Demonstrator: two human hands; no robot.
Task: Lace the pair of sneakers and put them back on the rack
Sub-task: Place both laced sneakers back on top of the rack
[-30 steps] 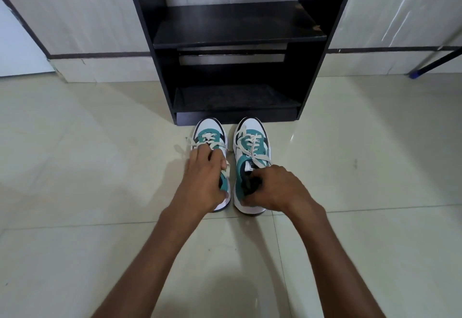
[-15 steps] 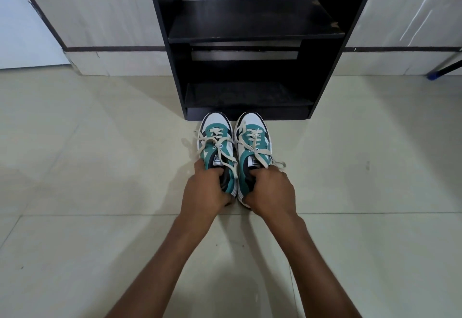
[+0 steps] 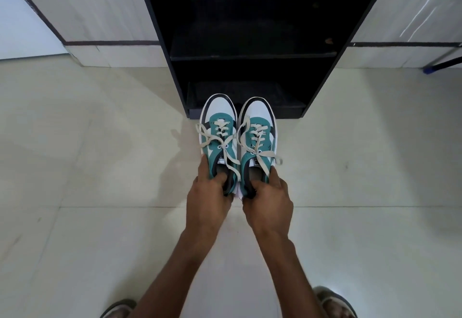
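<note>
At the bottom edge of the view two sandalled feet stand on the floor, the left foot and the right foot, each only partly in view. Both bare forearms reach forward between them.

The left hand is clenched on the heel end of the left sneaker, thumb on the outer side and fingers hooked into the opening. The right hand grasps the heel end of the right sneaker the same way, fingers curled into the collar. The heels are hidden by the hands, so whether the soles touch the floor cannot be told.

The two sneakers sit side by side, touching or nearly so, toes pointing away from the person. Each has a teal upper, a white toe cap with a dark band round it, a white sole edge and a dark lining. Cream laces are threaded through the eyelets and tied, with loops and loose ends spilling over the sides; one end hangs off the right sneaker's outer side.

The toes overlap the front lip of the bottom shelf of the black rack. That shelf is dark and bare where it shows, as is the shelf above it.

Behind the rack runs a pale wall with a dark stripe low down. At the far right edge a dark pole with a blue tip slants down to the floor.
</note>
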